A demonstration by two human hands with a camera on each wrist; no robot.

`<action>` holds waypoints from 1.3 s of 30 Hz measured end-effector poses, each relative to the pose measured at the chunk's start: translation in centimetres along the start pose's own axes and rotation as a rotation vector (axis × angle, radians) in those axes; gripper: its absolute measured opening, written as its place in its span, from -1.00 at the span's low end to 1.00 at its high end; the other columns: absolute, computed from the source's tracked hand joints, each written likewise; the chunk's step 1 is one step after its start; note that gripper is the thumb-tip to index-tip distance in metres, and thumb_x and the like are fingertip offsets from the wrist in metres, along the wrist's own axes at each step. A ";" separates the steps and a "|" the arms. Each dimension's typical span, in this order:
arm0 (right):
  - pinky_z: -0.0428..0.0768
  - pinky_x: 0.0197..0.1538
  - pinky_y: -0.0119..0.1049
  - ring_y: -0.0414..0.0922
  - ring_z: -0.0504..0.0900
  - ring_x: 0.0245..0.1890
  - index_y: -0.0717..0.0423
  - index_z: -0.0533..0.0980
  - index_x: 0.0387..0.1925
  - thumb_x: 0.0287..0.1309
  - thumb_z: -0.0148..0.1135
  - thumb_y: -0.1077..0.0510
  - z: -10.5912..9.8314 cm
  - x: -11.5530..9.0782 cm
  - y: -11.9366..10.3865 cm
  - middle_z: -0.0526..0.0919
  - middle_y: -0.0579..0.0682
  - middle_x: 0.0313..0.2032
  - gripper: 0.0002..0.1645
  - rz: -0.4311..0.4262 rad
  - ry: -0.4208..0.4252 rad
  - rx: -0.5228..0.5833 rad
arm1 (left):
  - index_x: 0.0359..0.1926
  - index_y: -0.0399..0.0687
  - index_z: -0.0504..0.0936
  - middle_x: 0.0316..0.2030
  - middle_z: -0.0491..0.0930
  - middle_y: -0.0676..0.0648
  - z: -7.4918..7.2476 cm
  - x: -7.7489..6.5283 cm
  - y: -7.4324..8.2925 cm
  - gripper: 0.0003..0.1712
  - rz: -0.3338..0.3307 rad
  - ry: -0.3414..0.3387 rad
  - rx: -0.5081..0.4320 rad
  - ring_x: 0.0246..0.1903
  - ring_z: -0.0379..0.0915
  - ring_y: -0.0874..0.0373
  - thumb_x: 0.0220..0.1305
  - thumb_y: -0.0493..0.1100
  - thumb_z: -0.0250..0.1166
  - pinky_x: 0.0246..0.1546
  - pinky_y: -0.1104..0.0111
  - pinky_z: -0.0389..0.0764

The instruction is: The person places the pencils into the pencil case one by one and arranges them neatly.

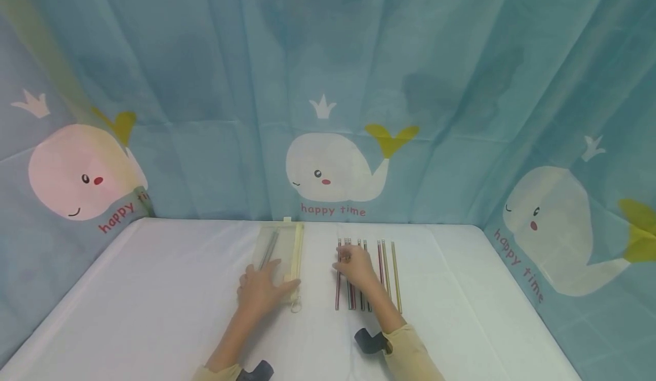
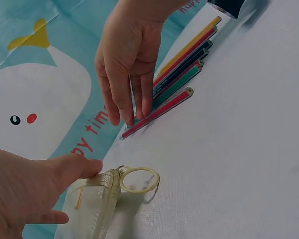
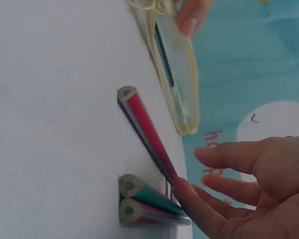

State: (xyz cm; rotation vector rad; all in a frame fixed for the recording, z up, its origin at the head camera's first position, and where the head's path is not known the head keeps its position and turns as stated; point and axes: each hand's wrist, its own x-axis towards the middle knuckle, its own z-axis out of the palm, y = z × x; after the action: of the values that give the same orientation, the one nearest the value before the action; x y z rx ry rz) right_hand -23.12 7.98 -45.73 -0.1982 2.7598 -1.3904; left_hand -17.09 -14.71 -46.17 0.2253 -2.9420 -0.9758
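Note:
My left hand (image 1: 258,293) rests on a translucent cream zip pouch (image 1: 298,255), its fingers spread and the thumb by the zipper end with a ring pull (image 2: 140,180). Inside the pouch lies a dark pencil (image 3: 164,55). To the right, my right hand (image 1: 359,267) reaches over a row of pencils. One fingertip touches the far part of a red pencil (image 3: 147,129), the leftmost of the row. The other fingers stand apart from it. Green and red pencils (image 3: 152,195) lie close beside it, partly covered by the hand in the head view.
More pencils lie to the right, with a yellow pencil (image 1: 397,278) at the row's end. A white cloth (image 1: 461,312) covers the table. Blue curtains (image 1: 205,170) printed with whales hang behind and at both sides. Dark wrist devices (image 1: 370,341) sit at both cuffs.

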 end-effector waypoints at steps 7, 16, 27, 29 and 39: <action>0.74 -0.12 -0.21 -0.03 0.73 -0.18 0.32 0.59 0.22 0.16 0.48 0.29 0.6 0.0 -0.1 0.72 0.27 0.11 -0.42 -0.005 0.022 -0.024 | 0.46 -0.16 0.47 0.29 0.34 -0.56 0.1 -0.2 0.2 -0.01 -0.019 -0.017 -0.004 0.23 0.27 -0.52 0.14 0.22 0.57 0.15 -0.43 0.33; 0.70 -0.08 -0.10 0.00 0.68 -0.18 0.32 0.61 0.18 0.06 0.58 0.26 1.8 0.4 -0.1 0.73 0.26 0.06 -0.38 0.025 0.054 -0.072 | 0.45 -0.15 0.50 0.28 0.32 -0.57 -0.1 -0.6 0.6 -0.06 -0.034 -0.028 -0.018 0.19 0.27 -0.49 0.14 0.17 0.58 0.11 -0.42 0.33; 0.73 -0.09 -0.11 0.07 0.72 -0.14 0.33 0.60 0.19 0.03 0.61 0.27 2.3 1.0 0.2 0.73 0.16 -0.15 -0.34 0.015 0.031 -0.135 | 0.42 -0.15 0.53 0.24 0.35 -0.56 0.0 -0.7 0.6 -0.09 -0.027 -0.029 -0.010 0.17 0.29 -0.47 0.14 0.15 0.57 0.11 -0.38 0.35; 0.72 -0.13 -0.13 0.03 0.71 -0.18 0.33 0.60 0.18 0.04 0.60 0.26 2.3 1.0 0.2 0.73 0.13 -0.18 -0.35 0.013 0.024 -0.138 | 0.42 -0.14 0.53 0.24 0.35 -0.56 -0.1 -0.8 0.6 -0.09 -0.026 -0.027 -0.010 0.17 0.29 -0.47 0.13 0.15 0.57 0.11 -0.37 0.35; 0.68 -0.23 -0.22 -0.10 0.66 -0.33 0.36 0.62 0.13 0.08 0.55 0.29 1.5 1.0 0.3 0.69 0.04 -0.29 -0.44 0.035 -0.016 -0.043 | 0.43 -0.13 0.52 0.26 0.34 -0.56 -0.1 -0.7 0.6 -0.07 -0.030 -0.033 -0.004 0.18 0.29 -0.47 0.12 0.19 0.58 0.11 -0.38 0.35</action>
State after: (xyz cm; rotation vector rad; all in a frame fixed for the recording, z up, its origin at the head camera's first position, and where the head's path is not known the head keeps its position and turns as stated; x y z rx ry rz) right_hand -24.03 6.86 -46.86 -0.1610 2.7678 -1.3169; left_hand -16.50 -14.23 -45.73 0.2563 -2.9741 -0.9992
